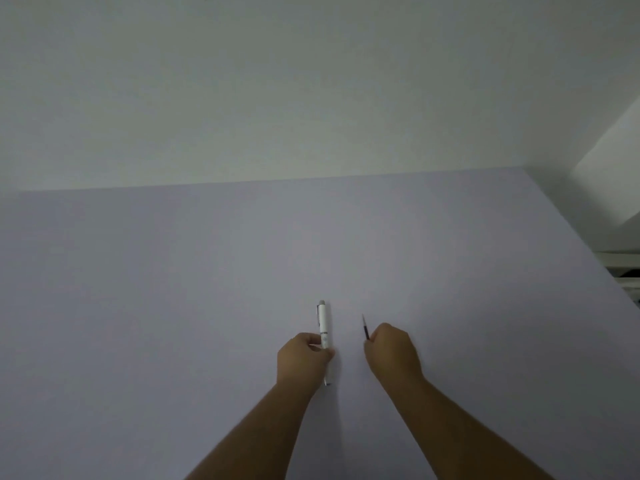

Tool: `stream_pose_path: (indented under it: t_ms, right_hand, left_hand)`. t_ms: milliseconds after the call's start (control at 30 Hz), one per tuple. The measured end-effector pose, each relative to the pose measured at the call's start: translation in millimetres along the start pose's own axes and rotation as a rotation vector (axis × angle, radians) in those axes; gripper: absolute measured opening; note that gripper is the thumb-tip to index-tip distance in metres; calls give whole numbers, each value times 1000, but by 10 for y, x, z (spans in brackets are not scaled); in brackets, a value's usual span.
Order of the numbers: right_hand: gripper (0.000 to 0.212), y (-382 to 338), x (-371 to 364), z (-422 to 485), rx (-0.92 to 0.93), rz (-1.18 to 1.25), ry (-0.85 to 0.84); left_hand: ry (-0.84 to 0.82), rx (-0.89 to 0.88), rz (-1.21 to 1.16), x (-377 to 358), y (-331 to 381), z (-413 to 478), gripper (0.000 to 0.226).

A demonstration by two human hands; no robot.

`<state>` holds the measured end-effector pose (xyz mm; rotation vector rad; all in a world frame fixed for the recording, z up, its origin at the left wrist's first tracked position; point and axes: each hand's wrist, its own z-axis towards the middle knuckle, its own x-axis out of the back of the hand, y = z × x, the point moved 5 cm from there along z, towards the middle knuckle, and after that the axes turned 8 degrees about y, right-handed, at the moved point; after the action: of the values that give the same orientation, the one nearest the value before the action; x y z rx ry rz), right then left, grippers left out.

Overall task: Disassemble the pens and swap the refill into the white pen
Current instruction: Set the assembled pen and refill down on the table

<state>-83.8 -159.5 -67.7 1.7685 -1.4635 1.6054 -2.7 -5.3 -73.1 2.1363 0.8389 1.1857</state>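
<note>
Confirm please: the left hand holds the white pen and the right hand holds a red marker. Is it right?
Not quite. The left hand does hold the white pen, but the right hand holds a thin dark refill, not a red marker, as the head view shows.

Plain pale lavender desk (207,289); off-white wall (277,81) behind it; white pen (324,323) with a silvery grey cap end and clip; thin refill (365,330), dark with a pale tip

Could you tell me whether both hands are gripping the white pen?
No: only the left hand is closed on the white plastic pen, while the right hand holds a thin dark refill apart from it.
</note>
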Motion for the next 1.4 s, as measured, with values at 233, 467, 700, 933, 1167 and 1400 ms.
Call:
stream_pose_path:
  t_ms: [233,467,700,933,1167,1400]
  right_hand:
    - [22,-179,-170,-71,28,45,-37]
    - [22,-208,-198,-92,34,61,-44]
    - [22,-213,-195,-116,45,88,-47]
    - [22,-200,-195,-124,46,125,-44]
    - [23,-202,-203,-120,45,125,-41]
    - [24,-193,-218,-116,40,128,-46]
  left_hand:
    - [-4,16,21,-69,-45,25,12]
    - [2,5,61,-89,-51,43,14]
    - [7,5,80,-105,-46,54,12]
    - [16,-8,112,-116,-37,61,11]
    - [15,4,111,-126,-32,63,12]
    - [16,4,114,-123,-30,64,14]
